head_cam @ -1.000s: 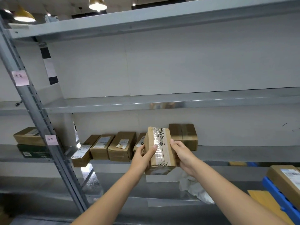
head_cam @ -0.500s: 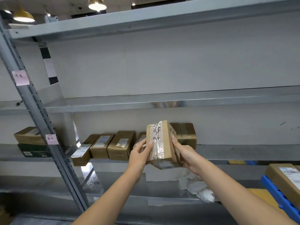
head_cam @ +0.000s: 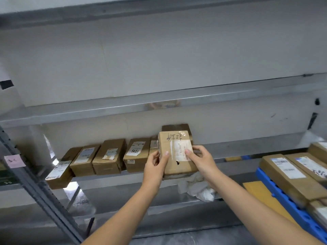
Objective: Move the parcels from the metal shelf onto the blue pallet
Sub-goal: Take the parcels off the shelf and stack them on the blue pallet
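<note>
- We hold one parcel (head_cam: pixel 177 153) in front of the metal shelf (head_cam: pixel 159 101), its labelled face turned up toward us
- Our left hand (head_cam: pixel 155 165) grips its left edge, thumb on top, and our right hand (head_cam: pixel 201 160) grips its right side, thumb on the white label
- The parcel is off the shelf, in the air, with a dark hole near its near edge
- A row of four parcels (head_cam: pixel 109 159) lies on the shelf to the left, and another box (head_cam: pixel 177 128) stands behind the held one
- At the right, the blue pallet (head_cam: pixel 290 207) already carries several long parcels (head_cam: pixel 290 175)
- A crumpled white cloth (head_cam: pixel 196 188) lies on the lower shelf, under the parcel
</note>
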`<action>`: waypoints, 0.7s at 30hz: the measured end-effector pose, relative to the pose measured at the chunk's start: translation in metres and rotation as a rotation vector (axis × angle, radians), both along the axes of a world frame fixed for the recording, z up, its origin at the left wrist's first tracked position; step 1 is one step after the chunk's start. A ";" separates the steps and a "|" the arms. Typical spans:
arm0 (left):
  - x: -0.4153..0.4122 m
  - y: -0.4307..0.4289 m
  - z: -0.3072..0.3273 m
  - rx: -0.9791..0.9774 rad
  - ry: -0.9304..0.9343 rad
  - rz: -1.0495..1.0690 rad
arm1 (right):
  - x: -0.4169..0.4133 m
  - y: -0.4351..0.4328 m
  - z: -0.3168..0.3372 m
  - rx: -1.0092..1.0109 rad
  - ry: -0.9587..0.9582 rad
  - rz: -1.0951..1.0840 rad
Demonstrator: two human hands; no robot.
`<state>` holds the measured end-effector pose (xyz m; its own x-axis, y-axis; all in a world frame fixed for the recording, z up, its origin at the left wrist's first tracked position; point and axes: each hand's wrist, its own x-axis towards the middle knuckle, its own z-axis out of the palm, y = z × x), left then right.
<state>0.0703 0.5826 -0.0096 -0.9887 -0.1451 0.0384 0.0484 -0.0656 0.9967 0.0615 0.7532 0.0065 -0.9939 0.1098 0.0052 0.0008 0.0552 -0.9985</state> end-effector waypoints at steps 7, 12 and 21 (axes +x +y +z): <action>-0.019 0.062 -0.007 -0.019 0.019 -0.185 | 0.020 0.057 0.000 0.025 -0.049 -0.189; -0.020 0.124 -0.016 -0.007 0.007 -0.356 | 0.055 0.107 0.001 0.027 -0.083 -0.359; 0.023 0.237 -0.039 0.020 -0.050 -0.694 | 0.145 0.188 -0.007 0.057 -0.162 -0.701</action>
